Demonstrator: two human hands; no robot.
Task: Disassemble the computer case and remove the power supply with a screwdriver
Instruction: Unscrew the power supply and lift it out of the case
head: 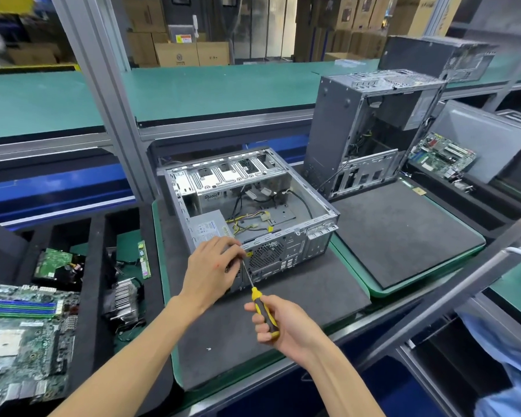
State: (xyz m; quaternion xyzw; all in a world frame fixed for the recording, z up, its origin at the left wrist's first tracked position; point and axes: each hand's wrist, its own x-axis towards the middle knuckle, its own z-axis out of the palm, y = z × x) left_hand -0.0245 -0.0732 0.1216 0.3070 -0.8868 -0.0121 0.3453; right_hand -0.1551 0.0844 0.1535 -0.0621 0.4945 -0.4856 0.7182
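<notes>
An open grey computer case (322, 216) lies on its side on a dark mat, its rear panel facing me. The silver power supply (206, 228) sits in its near left corner with yellow and black cables trailing right. My right hand (278, 325) grips the yellow-and-black handle of a screwdriver (260, 305), whose shaft slants up to the rear panel near the fan grille. My left hand (214, 266) rests on the case's rear left corner, fingertips pinched around the shaft near its tip. The tip itself is hidden by those fingers.
A second open case (337, 130) stands upright behind right, with an empty dark mat (403, 233) in front of it. Motherboards lie at far left (18, 332) and far right (442, 155). A heatsink fan (122, 299) and hard drive (56, 264) sit in black foam trays at left.
</notes>
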